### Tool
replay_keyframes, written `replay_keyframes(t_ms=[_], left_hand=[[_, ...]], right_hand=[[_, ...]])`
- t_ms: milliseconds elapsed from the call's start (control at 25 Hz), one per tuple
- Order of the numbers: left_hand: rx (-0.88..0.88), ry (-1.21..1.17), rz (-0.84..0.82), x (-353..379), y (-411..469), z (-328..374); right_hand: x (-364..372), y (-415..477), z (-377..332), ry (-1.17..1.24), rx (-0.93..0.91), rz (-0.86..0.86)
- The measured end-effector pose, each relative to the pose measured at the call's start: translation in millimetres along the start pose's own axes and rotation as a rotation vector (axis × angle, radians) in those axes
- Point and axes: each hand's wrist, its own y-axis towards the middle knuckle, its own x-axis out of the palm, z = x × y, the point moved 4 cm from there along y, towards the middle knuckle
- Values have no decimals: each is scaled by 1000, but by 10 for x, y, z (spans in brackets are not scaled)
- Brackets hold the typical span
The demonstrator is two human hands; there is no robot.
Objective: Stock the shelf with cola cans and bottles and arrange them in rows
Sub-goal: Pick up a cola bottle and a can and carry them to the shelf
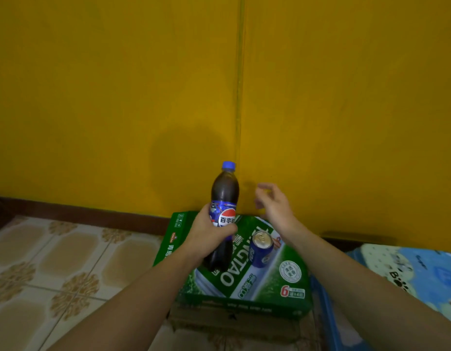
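Cola is what the scene turns on, but the biggest thing carrying it is a green carton [265, 279] of beer standing on the patterned tile floor [55, 262], its far edge against the yellow wall [118, 84]. A blue patterned cloth [421, 272] lies beside the carton's right edge. Over the left half of the carton's top, the left hand [206, 236] is wrapped tightly around the label of a cola bottle [224, 191], which stands roughly upright with its blue cap toward the wall; its base is at the carton's top, though whether it touches cannot be told. The right hand [272, 203] hangs above the carton's far right corner, fingers spread loosely and holding nothing, just beside the bottle but apart from it. A blue cola can [261, 249] stands near the middle of the carton's top, just right of the bottle.
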Motion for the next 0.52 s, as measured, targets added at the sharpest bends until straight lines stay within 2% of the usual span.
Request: replay_keyframes(t_ms=[80, 200, 280, 400, 520], left_hand=[[-86, -90, 47, 4, 30, -61], [-155, -178, 37, -35, 36, -63], [-161, -182, 8, -42, 25, -68], [-154, -171, -15, -37, -1, -92], [-133, -177, -23, -65, -7, -64]], right_hand=[[-34, 23, 507, -387, 41, -63], [49, -9, 1077, -714, 39, -277], [76, -52, 1226, -660, 31, -235], [36, -178, 1317, -466, 60, -22], [-98, -190, 1237, -144, 183, 54]])
